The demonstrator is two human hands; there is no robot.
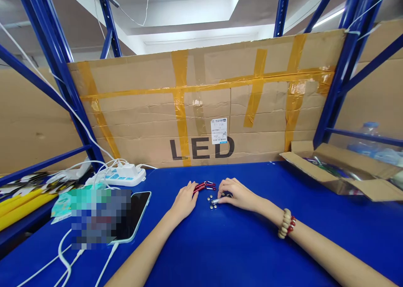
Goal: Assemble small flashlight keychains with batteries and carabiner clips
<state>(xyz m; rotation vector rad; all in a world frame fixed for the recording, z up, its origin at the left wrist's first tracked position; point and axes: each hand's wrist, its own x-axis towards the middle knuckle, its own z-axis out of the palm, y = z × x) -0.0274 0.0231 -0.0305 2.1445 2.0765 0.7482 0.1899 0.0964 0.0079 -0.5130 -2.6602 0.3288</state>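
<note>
My left hand [185, 201] is closed at the left ends of several slim red metal pieces with silver carabiner-like clips [205, 185]. Its fingers partly cover them. To the right, my right hand [236, 194] pinches a small silver cylinder [215, 201] between thumb and fingertips, just above the blue tabletop. Several small round silver pieces, like button cells [211, 207], lie around that cylinder. A few more sit partly hidden by the right fingers, with a dark ring-like piece there that I cannot make out.
A phone [138, 215] with white cables lies at the left, by a white power strip [126, 175]. An open cardboard box [336, 182] of small items stands at the right. Taped cardboard [151, 127] walls off the back, between blue rack posts [343, 68].
</note>
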